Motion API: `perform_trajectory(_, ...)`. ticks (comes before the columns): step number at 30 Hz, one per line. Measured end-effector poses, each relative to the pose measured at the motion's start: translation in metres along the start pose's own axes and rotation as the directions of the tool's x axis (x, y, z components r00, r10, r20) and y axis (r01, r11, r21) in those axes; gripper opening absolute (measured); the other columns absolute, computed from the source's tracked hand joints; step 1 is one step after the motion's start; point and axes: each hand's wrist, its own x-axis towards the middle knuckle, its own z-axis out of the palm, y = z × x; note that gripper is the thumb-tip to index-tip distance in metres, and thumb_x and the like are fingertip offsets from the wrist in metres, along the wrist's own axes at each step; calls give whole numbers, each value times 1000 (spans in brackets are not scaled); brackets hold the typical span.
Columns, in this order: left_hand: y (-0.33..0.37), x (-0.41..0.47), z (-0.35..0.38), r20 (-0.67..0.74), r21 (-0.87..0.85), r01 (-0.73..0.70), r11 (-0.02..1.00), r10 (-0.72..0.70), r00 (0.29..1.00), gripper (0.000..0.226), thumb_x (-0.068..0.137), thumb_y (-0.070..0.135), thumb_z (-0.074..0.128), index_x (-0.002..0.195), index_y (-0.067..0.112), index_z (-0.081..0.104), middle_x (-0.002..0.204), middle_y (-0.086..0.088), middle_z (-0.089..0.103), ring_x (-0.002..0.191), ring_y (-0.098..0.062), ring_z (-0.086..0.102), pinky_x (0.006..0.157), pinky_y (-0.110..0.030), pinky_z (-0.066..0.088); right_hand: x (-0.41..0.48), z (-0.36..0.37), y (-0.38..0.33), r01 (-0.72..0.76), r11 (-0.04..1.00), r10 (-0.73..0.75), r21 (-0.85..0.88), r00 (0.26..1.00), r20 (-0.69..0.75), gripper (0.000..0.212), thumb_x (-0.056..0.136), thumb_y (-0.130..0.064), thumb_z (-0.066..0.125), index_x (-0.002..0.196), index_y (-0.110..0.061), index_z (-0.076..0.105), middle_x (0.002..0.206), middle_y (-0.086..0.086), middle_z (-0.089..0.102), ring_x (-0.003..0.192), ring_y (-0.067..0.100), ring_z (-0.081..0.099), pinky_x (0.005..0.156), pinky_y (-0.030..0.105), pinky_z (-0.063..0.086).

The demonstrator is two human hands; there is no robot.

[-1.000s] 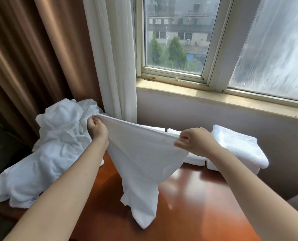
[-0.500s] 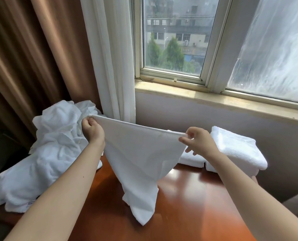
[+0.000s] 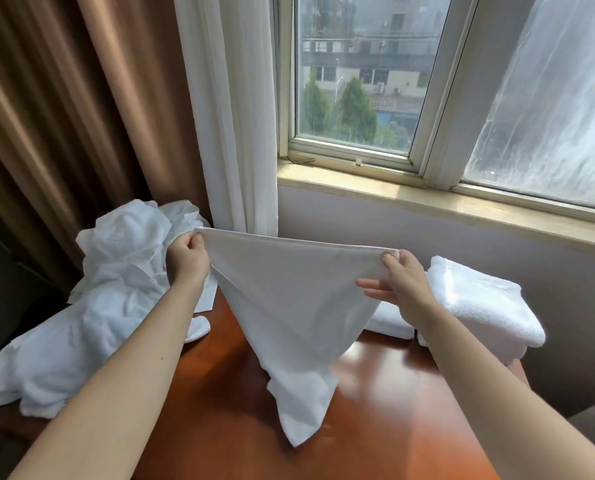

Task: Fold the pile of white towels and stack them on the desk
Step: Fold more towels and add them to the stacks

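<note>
I have one white towel [image 3: 296, 306] stretched in the air between both hands, above the counter [image 3: 375, 427]. The left grip [image 3: 187, 259] is curled tight around one top corner. The right grip [image 3: 401, 284] holds the other corner with only a thumb-and-finger pinch, and its remaining fingers are spread loose against the cloth.

That light pinch worries me most. If I pull the top edge any tauter, I think the corner will slide out and the towel will drop in a heap.

The towel also hangs as a narrowing triangle, not a flat sheet, so the lower corners are bunched together. If I lay it down like this, I expect a crooked, creased fold. I can't tell whether its tip touches the counter; if it does, it could drag and twist as I lower it.

My left forearm passes just beside the unfolded pile [image 3: 109, 306], which slumps over the counter's left side. A careless sweep could push it off. The folded stack [image 3: 479, 306] sits close to my right wrist, so a wide swing could knock it askew.
</note>
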Motion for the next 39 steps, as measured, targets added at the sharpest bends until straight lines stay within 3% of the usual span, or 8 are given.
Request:
perform_trajectory(3,15,5,-3,-43,-96,10,995,-14,999,31,103,30,42,112,10,66,97,-15,69,64,-17,60,72,-33,51,-6,10,-21,90,987,-91,132,996,1,14,107,-24,38,99,-16,45,102,8,63,75,31,76,57,31,61)
perform_trajectory(9,41,5,-12,-180,-234,-128,964,87,980,30,103,23,43,110,7,67,81,3,60,54,-13,56,44,-14,41,-10,15,-50,491,871,-485,11,864,-139,17,106,-25,45,89,-25,47,90,6,60,58,25,73,58,31,61)
perform_trajectory(15,54,0,-24,-199,-130,-212,969,183,963,32,102,29,43,112,12,68,102,-9,70,89,-32,65,81,-43,55,-6,8,-66,561,816,-578,-143,790,-203,16,104,-28,51,95,-15,53,62,7,51,34,15,55,36,20,42)
perform_trajectory(23,62,-1,-29,-213,-138,-205,969,173,962,31,104,30,39,118,16,62,111,-7,68,86,-35,68,83,-44,55,-5,6,-68,516,839,-540,-171,826,-162,26,104,-30,49,113,-6,54,97,20,57,38,14,60,32,21,40)
perform_trajectory(27,63,-1,-27,-170,-116,-226,967,205,964,22,105,29,32,103,22,53,97,-2,63,63,-28,68,59,-27,49,-7,11,-66,421,906,-423,-45,900,-102,21,107,-28,41,114,-8,44,107,16,54,48,21,68,36,25,49)
perform_trajectory(33,59,-3,-17,-55,-38,-235,971,233,971,22,105,36,30,102,28,51,77,6,60,46,-14,62,71,-35,52,-6,1,-54,404,912,-410,-65,899,-157,17,107,-30,39,91,-27,45,108,7,62,68,23,75,68,40,60)
perform_trajectory(36,64,-7,-8,-21,-70,-235,969,234,972,24,105,38,30,102,30,52,82,13,61,58,-22,70,72,-43,56,-4,-4,-49,402,911,-412,-93,882,-229,19,107,-28,41,89,-30,46,108,8,64,76,25,75,79,42,59)
perform_trajectory(39,68,-12,1,10,-136,-237,962,241,971,24,106,34,31,106,26,53,96,11,61,81,-35,71,69,-47,59,-2,-11,-46,414,908,-413,-62,862,-293,19,106,-23,43,89,-26,50,104,12,62,92,34,70,70,24,57)
